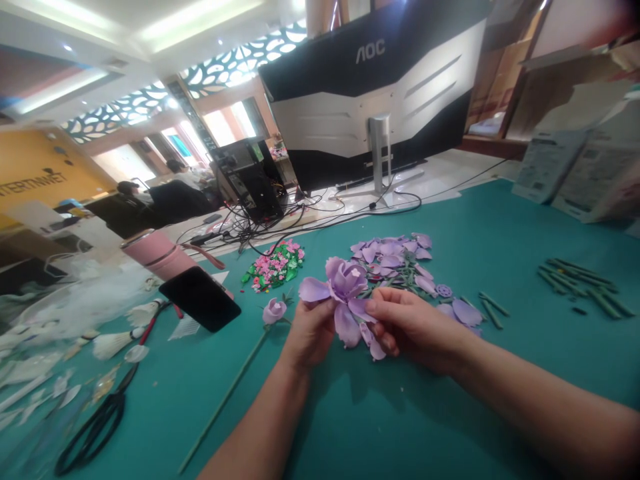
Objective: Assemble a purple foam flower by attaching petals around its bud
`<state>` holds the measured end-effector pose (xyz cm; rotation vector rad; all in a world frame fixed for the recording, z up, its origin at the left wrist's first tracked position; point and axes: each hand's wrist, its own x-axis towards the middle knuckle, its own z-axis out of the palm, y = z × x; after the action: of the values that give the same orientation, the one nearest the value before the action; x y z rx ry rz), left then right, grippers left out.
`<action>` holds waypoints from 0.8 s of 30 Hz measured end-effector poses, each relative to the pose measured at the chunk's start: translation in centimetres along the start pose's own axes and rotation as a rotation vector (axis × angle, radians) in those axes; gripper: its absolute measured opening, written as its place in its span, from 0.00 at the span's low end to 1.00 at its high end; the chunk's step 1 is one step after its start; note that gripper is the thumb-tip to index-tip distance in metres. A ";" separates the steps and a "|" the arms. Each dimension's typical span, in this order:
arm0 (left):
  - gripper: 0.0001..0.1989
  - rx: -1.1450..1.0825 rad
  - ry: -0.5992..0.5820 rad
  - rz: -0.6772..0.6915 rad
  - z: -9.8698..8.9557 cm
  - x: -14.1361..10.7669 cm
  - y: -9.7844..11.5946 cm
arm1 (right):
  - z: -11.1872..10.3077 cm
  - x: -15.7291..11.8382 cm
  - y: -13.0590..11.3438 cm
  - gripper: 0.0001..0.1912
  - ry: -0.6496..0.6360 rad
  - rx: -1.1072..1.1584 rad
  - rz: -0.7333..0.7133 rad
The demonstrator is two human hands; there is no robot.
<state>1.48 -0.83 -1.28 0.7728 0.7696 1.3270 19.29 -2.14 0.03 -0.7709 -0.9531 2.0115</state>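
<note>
A purple flower (346, 283) with several spread petals is held up over the green mat. My left hand (313, 330) is closed on it from below and the left; its underside is partly hidden. On the right side, my right hand (407, 323) pinches one of the flower's petals between thumb and fingers. Behind the hands lies a pile of loose purple petals and green pieces (390, 253). A purple rosebud (274, 311) on a long green stem (225, 399) rests to the left of my left hand.
Black-handled scissors (95, 427) and shuttlecocks (113, 343) lie left. A phone (200, 300) leans near a pink bottle (157, 255). Pink and green pieces (277, 265) sit behind, green stem pieces (583, 280) right. A monitor (370, 100) and cables stand at the back.
</note>
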 end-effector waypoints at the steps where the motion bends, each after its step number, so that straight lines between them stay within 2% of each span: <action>1: 0.24 0.001 0.002 -0.003 0.0 0.0 0.0 | 0.0 0.0 0.0 0.21 -0.001 0.000 -0.002; 24: 0.26 -0.011 -0.003 0.000 -0.1 0.1 -0.1 | -0.2 0.1 -0.1 0.20 -0.024 0.080 0.038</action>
<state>1.48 -0.72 -1.44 0.7659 0.7594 1.3293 19.43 -1.99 0.00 -0.7280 -0.8712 2.0832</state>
